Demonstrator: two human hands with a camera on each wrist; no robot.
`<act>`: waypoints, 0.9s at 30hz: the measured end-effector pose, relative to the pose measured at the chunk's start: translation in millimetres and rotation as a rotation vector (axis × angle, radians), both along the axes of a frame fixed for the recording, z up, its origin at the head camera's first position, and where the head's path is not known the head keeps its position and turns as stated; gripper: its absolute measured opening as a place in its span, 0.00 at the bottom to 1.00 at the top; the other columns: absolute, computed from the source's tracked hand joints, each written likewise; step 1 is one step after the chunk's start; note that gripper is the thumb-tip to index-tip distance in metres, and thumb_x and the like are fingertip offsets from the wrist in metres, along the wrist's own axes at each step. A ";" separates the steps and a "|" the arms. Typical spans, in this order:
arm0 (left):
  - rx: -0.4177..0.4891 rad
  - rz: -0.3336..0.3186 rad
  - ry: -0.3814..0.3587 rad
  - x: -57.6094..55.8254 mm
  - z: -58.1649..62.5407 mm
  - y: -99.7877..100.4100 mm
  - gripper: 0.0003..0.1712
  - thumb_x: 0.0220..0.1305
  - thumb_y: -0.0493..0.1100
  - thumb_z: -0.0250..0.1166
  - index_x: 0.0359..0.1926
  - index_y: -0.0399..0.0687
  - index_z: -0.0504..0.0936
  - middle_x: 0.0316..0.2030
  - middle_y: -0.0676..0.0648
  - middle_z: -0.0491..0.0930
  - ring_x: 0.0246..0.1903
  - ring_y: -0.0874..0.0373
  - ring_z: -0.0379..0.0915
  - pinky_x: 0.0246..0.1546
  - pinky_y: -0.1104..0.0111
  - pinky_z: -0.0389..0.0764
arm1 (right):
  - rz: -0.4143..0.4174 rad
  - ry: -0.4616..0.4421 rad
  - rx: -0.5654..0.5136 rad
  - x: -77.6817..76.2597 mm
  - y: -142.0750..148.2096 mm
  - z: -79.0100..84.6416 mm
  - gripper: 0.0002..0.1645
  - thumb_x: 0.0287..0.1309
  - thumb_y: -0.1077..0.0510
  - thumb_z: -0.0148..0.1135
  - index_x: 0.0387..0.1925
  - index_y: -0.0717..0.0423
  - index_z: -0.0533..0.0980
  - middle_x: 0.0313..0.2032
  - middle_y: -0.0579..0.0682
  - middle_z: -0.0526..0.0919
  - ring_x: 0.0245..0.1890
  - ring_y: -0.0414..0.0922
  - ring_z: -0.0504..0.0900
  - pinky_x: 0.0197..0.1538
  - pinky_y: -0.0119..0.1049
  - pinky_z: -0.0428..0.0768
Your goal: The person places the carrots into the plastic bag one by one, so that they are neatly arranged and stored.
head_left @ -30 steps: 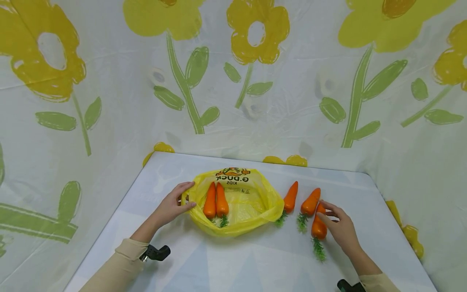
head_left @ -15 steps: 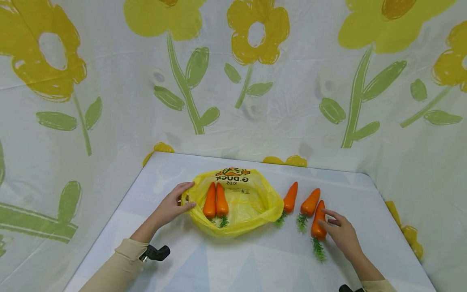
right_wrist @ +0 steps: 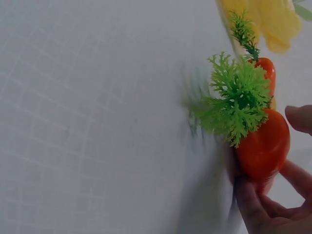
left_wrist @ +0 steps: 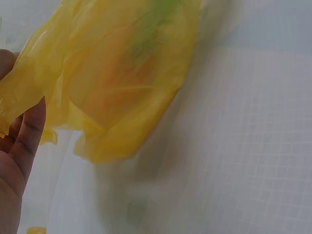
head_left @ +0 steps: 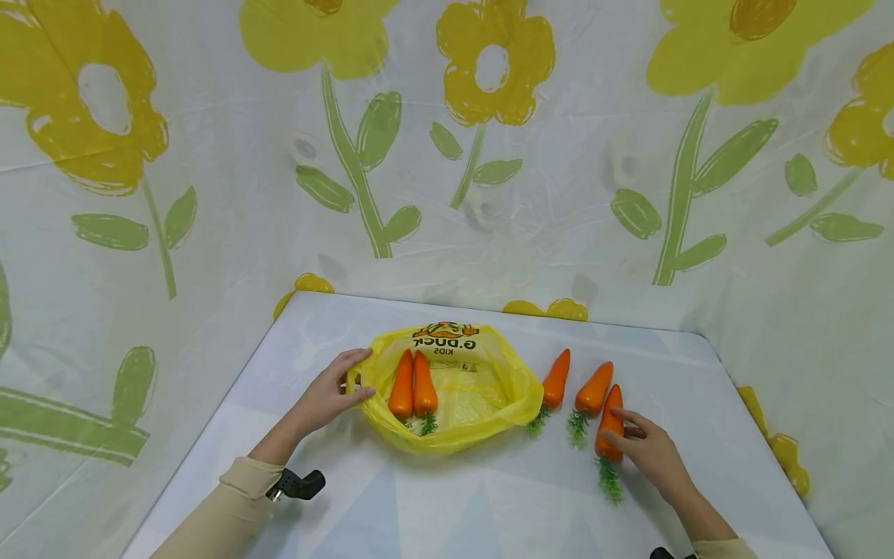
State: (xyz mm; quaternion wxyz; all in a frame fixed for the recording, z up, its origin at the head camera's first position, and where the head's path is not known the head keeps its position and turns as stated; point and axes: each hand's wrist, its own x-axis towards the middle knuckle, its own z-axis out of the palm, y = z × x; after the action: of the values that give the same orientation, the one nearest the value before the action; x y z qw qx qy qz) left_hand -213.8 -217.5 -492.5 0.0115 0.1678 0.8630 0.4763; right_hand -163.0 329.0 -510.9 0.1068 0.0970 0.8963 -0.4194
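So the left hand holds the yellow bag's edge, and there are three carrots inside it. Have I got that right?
Not quite: the head view shows two carrots inside the yellow bag, not three. The left hand does hold the bag's edge.

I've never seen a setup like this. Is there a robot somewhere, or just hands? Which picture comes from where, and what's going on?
No robot here: these are a person's two bare hands. The wide picture comes from a camera worn on the head, looking forward and down. The two close ones come from cameras worn on the left and right wrists.

On the pale table sits an open yellow bag with two orange carrots inside. Three loose carrots with leafy green tops lie to its right.

The left hand holds the bag's left edge. The right hand has its fingers against the carrot nearest the person; I can't tell whether it grips it yet.
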 end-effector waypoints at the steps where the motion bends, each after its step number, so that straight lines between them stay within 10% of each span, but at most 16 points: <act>1: -0.003 -0.001 -0.002 -0.1 -0.1 -0.1 0.41 0.66 0.44 0.70 0.75 0.40 0.64 0.72 0.35 0.61 0.66 0.37 0.66 0.60 0.50 0.78 | 0.012 -0.003 0.011 -0.5 -0.3 0.0 0.50 0.62 0.36 0.68 0.74 0.62 0.64 0.69 0.73 0.64 0.66 0.68 0.68 0.60 0.62 0.76; 27: 0.027 -0.003 -0.020 2.5 2.0 -0.7 0.40 0.66 0.43 0.71 0.75 0.39 0.65 0.72 0.35 0.61 0.67 0.36 0.65 0.60 0.48 0.77 | 0.048 0.046 0.100 -4.7 13.1 4.4 0.44 0.64 0.39 0.67 0.72 0.59 0.68 0.68 0.72 0.68 0.63 0.68 0.72 0.59 0.62 0.76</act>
State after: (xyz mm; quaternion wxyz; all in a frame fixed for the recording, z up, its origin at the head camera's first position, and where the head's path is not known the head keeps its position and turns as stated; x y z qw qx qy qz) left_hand -211.3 -218.2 -490.5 0.0186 0.1644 0.8562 0.4894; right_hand -167.8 342.2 -506.6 0.0912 0.0710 0.9204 -0.3734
